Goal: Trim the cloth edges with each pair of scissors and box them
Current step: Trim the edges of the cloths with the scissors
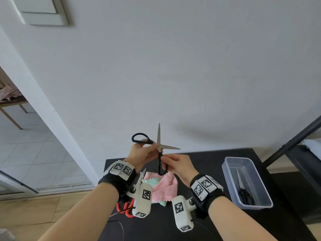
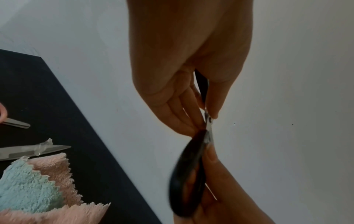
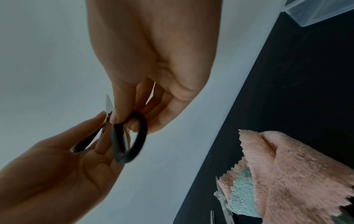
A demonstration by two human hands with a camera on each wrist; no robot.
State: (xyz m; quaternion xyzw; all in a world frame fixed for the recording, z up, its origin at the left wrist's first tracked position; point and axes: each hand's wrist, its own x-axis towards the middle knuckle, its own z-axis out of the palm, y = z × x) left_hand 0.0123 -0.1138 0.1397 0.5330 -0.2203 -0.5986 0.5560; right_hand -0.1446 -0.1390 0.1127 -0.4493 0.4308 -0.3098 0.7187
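Note:
Black-handled scissors are held in the air over the table's far edge, blades spread wide. My left hand pinches the upper-left handle near the pivot. My right hand grips the lower handle loop. The left wrist view shows my left hand pinching beside the pivot, above the blurred black handle. In the right wrist view my right hand has fingers through the black loop. A pink and teal cloth lies on the black table beneath my hands.
A clear plastic box at the right of the table holds another black pair of scissors. Red-handled scissors lie under my left wrist. A steel blade rests beside the cloth. A black stand rises at right.

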